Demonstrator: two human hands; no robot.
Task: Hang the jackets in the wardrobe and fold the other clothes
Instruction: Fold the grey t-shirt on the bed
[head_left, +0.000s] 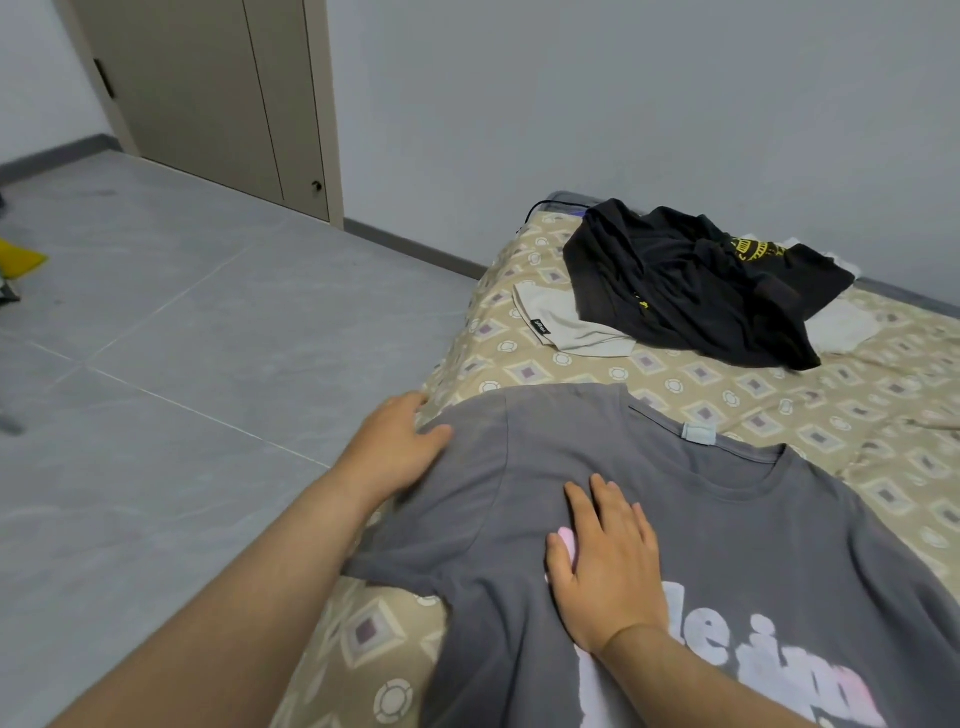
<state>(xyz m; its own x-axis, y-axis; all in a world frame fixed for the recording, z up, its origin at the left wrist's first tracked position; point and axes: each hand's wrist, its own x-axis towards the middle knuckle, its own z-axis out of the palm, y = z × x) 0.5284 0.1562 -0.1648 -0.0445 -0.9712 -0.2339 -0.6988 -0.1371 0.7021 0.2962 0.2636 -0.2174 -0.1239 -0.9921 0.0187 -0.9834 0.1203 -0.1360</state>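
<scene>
My left grip (400, 447) pinched the sleeve edge of the grey T-shirt (779, 519), thumb on top of the cloth and fingers behind it, at the left edge of the bed (727, 384). My right grip (608, 561) lay flat with straight fingers, pressing on the shirt's chest and holding nothing. The shirt lay spread front-up across the bed's near end. Toward the far left corner, a crumpled black jacket (675, 291) lay heaped over a pale grey garment (566, 325).

T-shirt (779, 519) on bed (727, 395) front, jacket (691, 280) behind, perhaps atop other clothes (566, 327)
</scene>
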